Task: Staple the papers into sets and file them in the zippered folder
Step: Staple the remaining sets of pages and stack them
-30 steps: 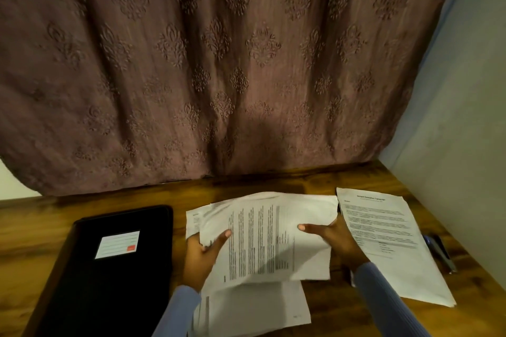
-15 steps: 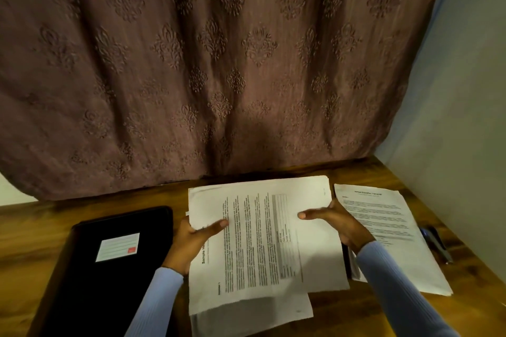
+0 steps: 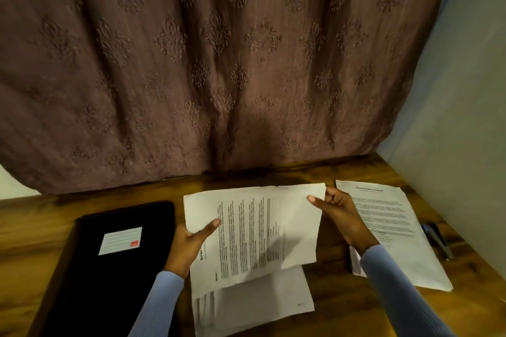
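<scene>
A set of printed sheets (image 3: 254, 230) hangs above the wooden table (image 3: 41, 216), turned sideways. My left hand (image 3: 189, 243) pinches its left edge with the thumb on top. My right hand (image 3: 339, 213) grips its upper right corner. More white paper (image 3: 257, 304) lies flat beneath it. A black zippered folder (image 3: 109, 276) with a white label lies shut to the left. Another printed stack (image 3: 391, 230) rests on the right, and past it a stapler (image 3: 438, 241) lies near the wall.
A patterned brown curtain (image 3: 219, 63) hangs behind the table. A pale wall (image 3: 460, 131) closes off the right side. Bare wood shows between the folder and the curtain.
The held sheets were squared up and lifted a little. My right hand slid from the right edge up to the top right corner. My left thumb stays on the left edge.
</scene>
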